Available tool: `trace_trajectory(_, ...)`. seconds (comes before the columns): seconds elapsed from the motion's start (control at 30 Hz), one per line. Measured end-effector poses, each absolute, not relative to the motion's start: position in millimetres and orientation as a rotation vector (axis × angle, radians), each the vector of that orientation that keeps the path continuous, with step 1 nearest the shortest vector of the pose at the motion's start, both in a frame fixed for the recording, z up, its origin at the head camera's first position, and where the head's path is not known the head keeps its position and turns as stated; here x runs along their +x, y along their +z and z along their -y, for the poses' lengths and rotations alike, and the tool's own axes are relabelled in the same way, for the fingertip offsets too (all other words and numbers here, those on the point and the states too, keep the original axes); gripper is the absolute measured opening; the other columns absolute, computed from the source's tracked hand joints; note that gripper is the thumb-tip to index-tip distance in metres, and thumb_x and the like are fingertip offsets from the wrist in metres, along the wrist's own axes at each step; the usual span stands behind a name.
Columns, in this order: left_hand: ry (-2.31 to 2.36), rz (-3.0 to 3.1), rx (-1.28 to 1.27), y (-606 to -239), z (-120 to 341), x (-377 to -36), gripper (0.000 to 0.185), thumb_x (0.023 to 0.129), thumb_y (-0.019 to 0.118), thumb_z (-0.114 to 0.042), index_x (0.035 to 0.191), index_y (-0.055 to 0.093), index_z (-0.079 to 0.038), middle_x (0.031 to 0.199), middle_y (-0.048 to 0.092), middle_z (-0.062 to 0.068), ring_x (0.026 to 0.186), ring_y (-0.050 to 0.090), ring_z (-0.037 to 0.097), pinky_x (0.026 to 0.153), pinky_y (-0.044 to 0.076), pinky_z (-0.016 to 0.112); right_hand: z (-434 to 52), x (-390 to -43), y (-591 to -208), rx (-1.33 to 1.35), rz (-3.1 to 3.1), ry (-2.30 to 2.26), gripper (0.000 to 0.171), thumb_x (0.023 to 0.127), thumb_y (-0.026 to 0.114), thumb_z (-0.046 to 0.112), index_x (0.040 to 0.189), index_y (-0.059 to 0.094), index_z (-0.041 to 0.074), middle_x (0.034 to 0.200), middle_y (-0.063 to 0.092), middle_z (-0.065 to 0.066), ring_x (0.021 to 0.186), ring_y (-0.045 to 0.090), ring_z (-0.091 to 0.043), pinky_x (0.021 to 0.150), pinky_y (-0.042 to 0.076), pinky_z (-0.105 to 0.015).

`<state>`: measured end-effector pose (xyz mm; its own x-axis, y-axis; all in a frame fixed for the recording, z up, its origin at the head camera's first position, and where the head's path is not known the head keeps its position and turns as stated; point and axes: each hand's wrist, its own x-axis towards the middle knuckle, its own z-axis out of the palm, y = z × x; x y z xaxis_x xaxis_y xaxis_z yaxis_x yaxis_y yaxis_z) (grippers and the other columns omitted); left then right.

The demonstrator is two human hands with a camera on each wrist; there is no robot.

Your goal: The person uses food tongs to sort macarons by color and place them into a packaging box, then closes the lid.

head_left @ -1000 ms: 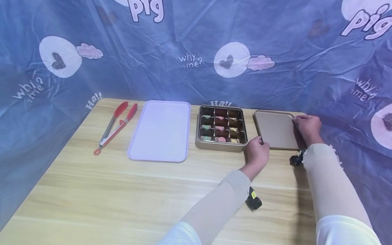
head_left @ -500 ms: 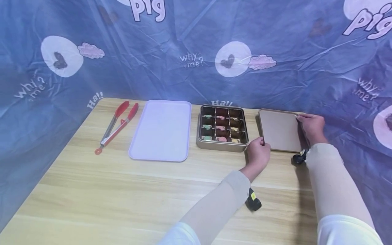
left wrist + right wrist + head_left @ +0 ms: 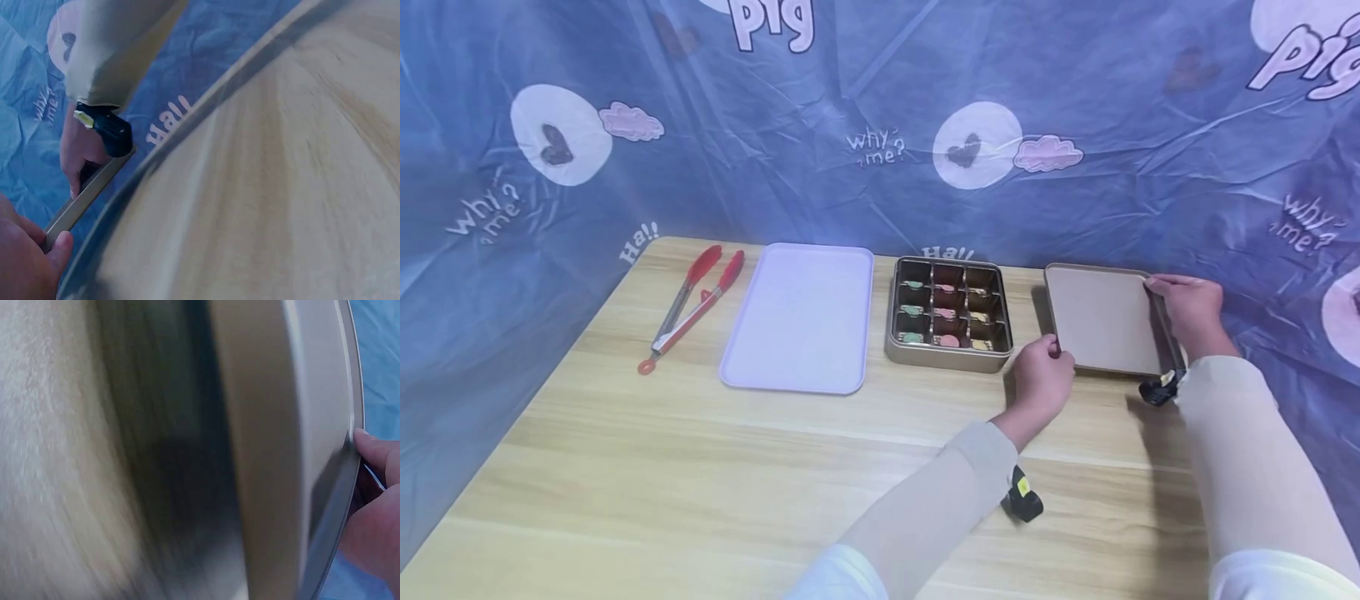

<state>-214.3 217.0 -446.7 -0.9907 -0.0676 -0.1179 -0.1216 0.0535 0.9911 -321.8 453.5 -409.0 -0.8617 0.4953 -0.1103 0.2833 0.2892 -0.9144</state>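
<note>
My left hand [image 3: 1041,379] pinches the near left corner of a gold-brown square tin lid [image 3: 1101,317], at the right of the table in the head view. My right hand [image 3: 1195,312] grips the lid's right edge, thumb on top. The left wrist view shows the lid [image 3: 87,197] edge-on between both hands; in the right wrist view the lid [image 3: 269,444] stands off from the wood surface, with a dark shadow under it. Just left of the lid sits the matching tin box [image 3: 947,358], uncovered, its dark insert divided into compartments holding small green, pink and yellow pieces.
A pale lilac tray [image 3: 801,321] lies left of the tin box. Farther left are tongs [image 3: 685,312] with red tips, spread apart. Blue printed cloth [image 3: 775,167] hangs behind and on both sides of the wooden table [image 3: 737,483].
The lid has shifted right, away from the tin box, and its shadow has widened. Both hands keep their hold, the right moving further right. The head view has turned slightly.
</note>
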Motion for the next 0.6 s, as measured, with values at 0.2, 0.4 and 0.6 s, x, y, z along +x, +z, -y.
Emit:
trace_trajectory(0.2,2.101,-2.26,-0.133,-423.4,-203.5,-204.2,0.04,0.092,0.067,-0.008,0.131,0.067,-0.014,0.09,0.072,-0.01,0.058,0.062,-0.002,0.043,0.047,0.016,-448.4,-312.3,-390.7,-0.715,2.258,1.813,0.023,0.09,0.076,0.018,0.075,0.08,0.035,0.062,0.067,0.023,0.062,0.05,0.003,0.055,0.037,-0.016)
trace_trajectory(0.4,2.072,-2.274,-0.016,-400.6,-166.9,-198.9,0.046,0.094,0.067,-0.009,0.139,0.06,-0.014,0.107,0.073,-0.009,0.063,0.062,-0.004,0.041,0.043,0.017,-429.9,-303.1,-376.0,-0.653,2.137,2.038,0.012,0.087,0.08,0.019,0.08,0.082,0.029,0.068,0.072,0.018,0.064,0.061,0.005,0.061,0.046,-0.011)
trace_trajectory(0.6,2.126,-2.208,0.111,-398.4,-122.4,-205.2,0.048,0.095,0.066,-0.007,0.141,0.056,-0.004,0.111,0.071,-0.001,0.07,0.068,0.002,0.053,0.052,0.018,-400.0,-295.2,-365.3,-0.518,2.038,2.204,0.015,0.089,0.077,0.012,0.079,0.082,0.022,0.072,0.075,0.013,0.067,0.068,0.001,0.063,0.054,-0.013)
